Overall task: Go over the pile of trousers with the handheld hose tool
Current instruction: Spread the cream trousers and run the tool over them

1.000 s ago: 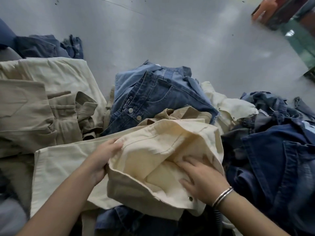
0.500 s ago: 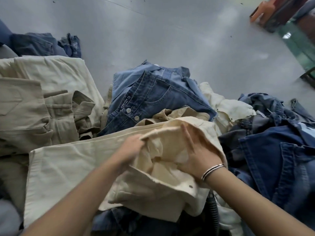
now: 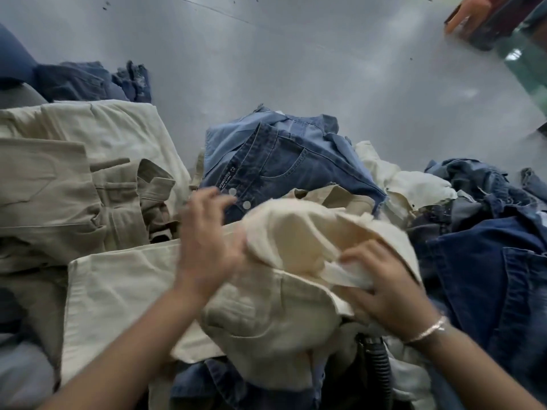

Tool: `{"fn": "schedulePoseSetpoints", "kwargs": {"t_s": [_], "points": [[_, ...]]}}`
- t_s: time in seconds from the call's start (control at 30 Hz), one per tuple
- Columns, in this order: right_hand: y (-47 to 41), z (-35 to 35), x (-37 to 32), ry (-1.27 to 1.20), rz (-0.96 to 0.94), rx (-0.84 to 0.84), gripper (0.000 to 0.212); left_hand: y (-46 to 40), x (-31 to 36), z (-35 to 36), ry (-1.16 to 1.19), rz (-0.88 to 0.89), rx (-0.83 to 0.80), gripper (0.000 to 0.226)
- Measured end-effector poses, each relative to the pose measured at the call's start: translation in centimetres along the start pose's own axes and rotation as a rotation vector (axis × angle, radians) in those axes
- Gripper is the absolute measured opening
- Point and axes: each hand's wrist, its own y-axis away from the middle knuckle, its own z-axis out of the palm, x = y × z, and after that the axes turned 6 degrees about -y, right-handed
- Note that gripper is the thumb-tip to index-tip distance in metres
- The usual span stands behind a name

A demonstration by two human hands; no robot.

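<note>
A pair of cream trousers (image 3: 124,279) lies across the pile in front of me, its waist end bunched up between my hands. My left hand (image 3: 207,241) is blurred, fingers spread and loosely bent, pressing against the left side of the bunched cloth. My right hand (image 3: 381,279), with a silver bracelet at the wrist, grips a white pocket lining (image 3: 346,272) pulled out of the waist. A black ribbed hose (image 3: 377,365) pokes out from under the cream cloth, below my right wrist. Its tool end is hidden.
Blue jeans (image 3: 284,170) lie behind the cream pair. Khaki trousers (image 3: 74,179) are stacked at left, dark denim (image 3: 488,276) at right. A grey surface (image 3: 296,69) stretches beyond the pile. Orange and dark objects (image 3: 485,19) sit at the top right.
My left hand has lifted and moved up along the bunched waist. My right hand has slid down to the right and now grips the white lining.
</note>
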Motion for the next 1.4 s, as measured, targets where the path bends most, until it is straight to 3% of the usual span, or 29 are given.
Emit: {"fn": "schedulePoseSetpoints", "kwargs": {"t_s": [0.03, 0.07, 0.13, 0.2, 0.23, 0.3, 0.37, 0.43, 0.47, 0.5, 0.53, 0.6, 0.63, 0.7, 0.73, 0.8, 0.87, 0.9, 1.0, 1.03, 1.1, 1.17, 1.27, 1.3, 1.37, 1.4], "points": [[0.0, 1.3, 0.5, 0.054, 0.102, -0.139, 0.031, 2.1, 0.4, 1.2, -0.023, 0.255, -0.061, 0.05], [0.0, 2.3, 1.0, 0.085, 0.218, -0.281, 0.034, 4.1, 0.8, 2.1, -0.066, 0.431, -0.255, 0.059], [-0.2, 3.3, 1.5, 0.022, 0.336, -0.364, 0.064, 6.8, 0.9, 3.5, -0.27, 0.501, -0.597, 0.08], [-1.0, 3.5, 2.0, -0.077, 0.408, -0.216, 0.063, 7.8, 0.5, 3.7, -0.372, 0.588, -0.696, 0.068], [-1.6, 3.5, 2.6, -0.068, 0.427, -0.195, 0.055, 8.1, 0.5, 3.4, -0.389, 0.684, -0.69, 0.047], [-3.3, 3.6, 3.0, -0.023, 0.502, -0.167, 0.062, 8.8, 0.4, 3.0, -0.392, 0.822, -0.719, 0.019], [-6.0, 3.1, 3.9, -0.264, 0.695, 0.076, 0.067, 9.7, -0.3, 2.6, -0.308, 0.769, -0.991, 0.029], [-8.4, 2.3, 4.6, -0.624, 0.844, 0.292, 0.073, 10.1, -0.8, 2.4, -0.016, 0.523, -1.248, 0.034], [-8.7, 2.2, 4.3, -0.626, 0.859, 0.302, 0.076, 10.3, -0.9, 2.5, 0.121, 0.386, -1.224, 0.035], [-8.3, 2.5, 3.5, -0.535, 0.826, 0.26, 0.078, 10.4, -0.9, 2.7, 0.194, 0.282, -1.085, 0.038], [-7.3, 3.0, 2.4, -0.402, 0.744, 0.208, 0.079, 10.3, -1.0, 3.0, 0.2, 0.235, -0.811, 0.04], [-4.4, 4.4, 0.0, -0.117, 0.477, 0.173, 0.082, 10.0, -1.2, 3.9, 0.071, 0.19, -0.39, 0.045], [-2.8, 5.2, -0.8, 0.023, 0.316, 0.188, 0.079, 9.5, -1.0, 4.3, -0.046, 0.154, -0.352, 0.057], [0.1, 7.1, -1.6, 0.33, 0.019, 0.142, 0.063, 7.6, -0.8, 5.3, -0.279, 0.059, -0.482, 0.092], [1.1, 7.8, -1.5, 0.423, -0.077, 0.045, 0.055, 6.6, -0.7, 5.6, -0.339, 0.022, -0.579, 0.096], [2.7, 8.4, -1.2, 0.59, -0.153, -0.165, 0.049, 4.6, -0.8, 6.1, -0.345, 0.001, -0.571, 0.067], [3.6, 8.2, -0.3, 0.67, -0.12, -0.272, 0.054, 2.6, -0.3, 5.7, -0.1, -0.124, -0.495, 0.032], [3.8, 7.7, 0.2, 0.694, -0.112, -0.302, 0.053, 1.6, -0.1, 5.3, 0.076, -0.245, -0.506, 0.028], [4.9, 5.4, 1.6, 0.62, -0.044, -0.301, 0.05, -0.4, 2.0, 2.9, 0.746, -0.643, -0.693, 0.023], [5.3, 4.2, 2.3, 0.577, 0.018, -0.26, 0.049, -0.5, 2.6, 1.8, 0.983, -0.714, -0.773, 0.025], [5.5, 1.5, 2.9, 0.531, 0.228, -0.206, 0.051, -0.8, 3.6, -0.1, 1.353, -0.684, -0.867, 0.032], [5.0, -0.6, 3.1, 0.583, 0.439, -0.308, 0.066, -1.5, 3.8, -0.9, 1.513, -0.622, -0.875, 0.038], [4.7, -1.0, 3.0, 0.6, 0.488, -0.426, 0.061, -2.2, 3.7, 0.4, 1.39, -0.796, -0.776, 0.046], [4.3, -1.1, 2.4, 0.562, 0.453, -0.355, 0.047, -2.0, 3.5, 1.1, 1.313, -0.858, -0.746, 0.049], [3.4, -1.3, 0.7, 0.394, 0.296, 0.052, 0.021, -1.4, 3.0, 2.2, 1.24, -0.931, -0.724, 0.055], [2.8, -1.0, 0.1, 0.252, 0.177, 0.224, 0.017, -1.1, 2.7, 2.5, 1.234, -0.949, -0.728, 0.056]]}}
